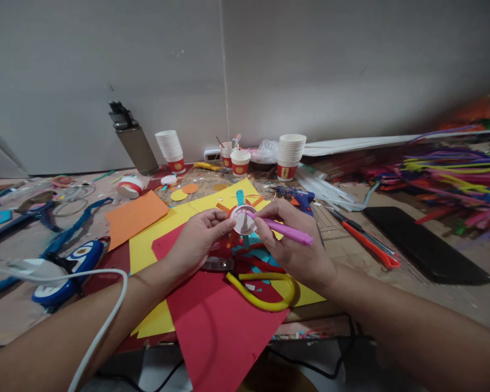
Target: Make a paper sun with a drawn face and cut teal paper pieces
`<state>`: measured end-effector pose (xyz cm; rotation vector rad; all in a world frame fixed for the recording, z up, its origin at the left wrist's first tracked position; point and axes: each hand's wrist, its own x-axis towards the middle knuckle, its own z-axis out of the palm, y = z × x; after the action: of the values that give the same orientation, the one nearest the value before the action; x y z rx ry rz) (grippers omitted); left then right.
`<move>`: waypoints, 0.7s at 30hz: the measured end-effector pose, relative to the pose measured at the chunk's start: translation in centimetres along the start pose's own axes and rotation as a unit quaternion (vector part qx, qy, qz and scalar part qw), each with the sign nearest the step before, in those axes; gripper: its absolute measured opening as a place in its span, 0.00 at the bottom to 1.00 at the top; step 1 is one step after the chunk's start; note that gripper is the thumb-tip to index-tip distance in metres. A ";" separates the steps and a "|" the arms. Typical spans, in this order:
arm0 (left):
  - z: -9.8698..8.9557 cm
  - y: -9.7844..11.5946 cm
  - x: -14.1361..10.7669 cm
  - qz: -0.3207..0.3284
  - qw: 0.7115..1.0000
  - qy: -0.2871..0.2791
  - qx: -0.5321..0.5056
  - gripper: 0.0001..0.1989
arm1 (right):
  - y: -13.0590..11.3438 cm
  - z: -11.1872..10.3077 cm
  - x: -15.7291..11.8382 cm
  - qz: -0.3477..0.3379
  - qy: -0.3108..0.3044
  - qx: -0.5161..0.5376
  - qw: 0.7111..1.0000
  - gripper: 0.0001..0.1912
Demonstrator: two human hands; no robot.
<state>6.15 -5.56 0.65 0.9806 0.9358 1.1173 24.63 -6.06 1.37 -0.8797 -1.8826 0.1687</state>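
Observation:
My left hand (200,234) grips a small paper cup (242,224) by its side, with its round white face turned up towards me. Teal and orange paper strips stick out around the cup, and pink marks show on the white face. In my right hand (296,239) is a pink-purple marker (288,230), its tip at the white face. Beneath both hands lie a red paper sheet (224,321) and yellow paper (147,261). A yellow curved loop (265,305) and teal paper scraps (261,255) rest on the sheets.
Stacked paper cups (291,155) stand at the back, beside a tilted bottle (134,141). To the right are a blue glue gun (302,197), a red utility knife (367,239), a black phone (427,245) and colourful pipe cleaners (453,179). A white cable (120,299) crosses my left forearm.

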 end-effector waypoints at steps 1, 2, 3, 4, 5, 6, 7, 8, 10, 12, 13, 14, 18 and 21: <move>0.0 0.0 0.0 0.000 1.000 -0.001 0.000 0.16 | 0.0 0.0 0.0 -0.001 0.000 -0.001 1.000 0.03; 0.0 0.0 0.1 0.001 1.000 -0.002 -0.001 0.16 | 0.0 0.0 0.0 -0.001 0.000 -0.002 1.000 0.03; 0.0 0.0 0.1 0.004 1.000 -0.006 -0.001 0.16 | 0.0 0.0 0.0 -0.001 0.000 -0.004 1.000 0.03; 0.0 0.0 0.1 0.006 1.000 -0.010 -0.002 0.16 | 0.0 0.0 0.0 0.000 -0.001 -0.006 1.000 0.03; 0.0 0.0 0.1 0.006 1.000 -0.011 -0.003 0.16 | 0.0 0.0 0.0 0.002 -0.001 -0.008 1.000 0.03; 0.0 0.0 0.1 0.005 1.000 -0.009 -0.005 0.16 | 0.0 0.0 0.0 0.004 0.000 -0.010 1.000 0.03; 0.0 0.1 0.1 0.004 1.000 -0.006 -0.007 0.16 | 0.0 0.0 0.0 0.005 0.000 -0.011 1.000 0.03; 0.1 0.1 0.0 0.001 1.000 -0.002 -0.008 0.16 | 0.0 0.0 0.0 0.006 0.000 -0.014 1.000 0.03; 0.1 0.1 0.0 -0.001 1.000 0.002 -0.008 0.16 | -0.1 0.0 0.0 0.005 0.002 -0.018 1.000 0.04; 0.0 0.1 -0.1 0.004 1.000 -0.003 -0.010 0.16 | 0.0 0.0 0.0 0.003 0.005 -0.019 1.000 0.04; -0.1 0.0 -0.1 0.006 1.000 -0.006 -0.011 0.16 | 0.0 0.0 0.1 0.002 0.006 -0.021 1.000 0.04; -0.1 0.0 -0.1 0.008 1.000 -0.008 -0.012 0.15 | 0.0 0.0 0.1 0.002 0.007 -0.024 1.000 0.04; -0.2 0.0 0.0 0.010 1.000 -0.004 -0.012 0.16 | 0.0 0.0 0.0 0.000 0.008 -0.034 0.999 0.04; -0.1 0.1 0.0 0.007 1.000 -0.001 -0.009 0.17 | 0.1 0.0 0.1 -0.001 0.007 -0.031 0.999 0.03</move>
<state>6.01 -5.57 0.70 0.9757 0.9172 1.1339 24.64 -5.98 1.37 -0.9187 -1.8846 0.1023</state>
